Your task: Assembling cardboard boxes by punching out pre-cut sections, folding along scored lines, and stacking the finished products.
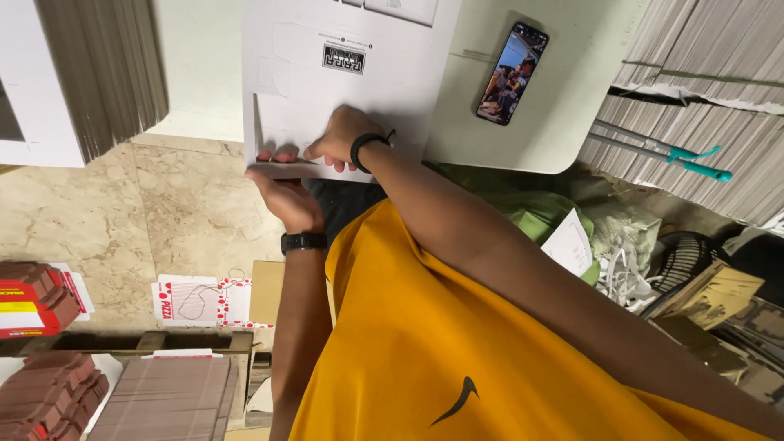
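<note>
Halfway, roughly: white cardboard blank [351, 82] lies flat on the pale table [563, 90], near edge flap being turned up. Left hand [282, 196] cups under that edge, fingertips curled over it; right hand [339, 139] presses flat on top, fingers closed together. Other flaps look unfolded. Phone [512, 73] lies beside; flat stacks [702, 106] at right.

Flat box blank [343, 90]: white matt cardboard, smooth. Table [572, 90]: pale, smooth, low sheen. Phone [512, 73]: glossy glass screen. Floor [163, 212]: polished beige marble tile. Shirt [457, 343]: orange matt cloth. Stacked sheets [702, 122]: raw grey-brown cardboard edges, rough.
</note>
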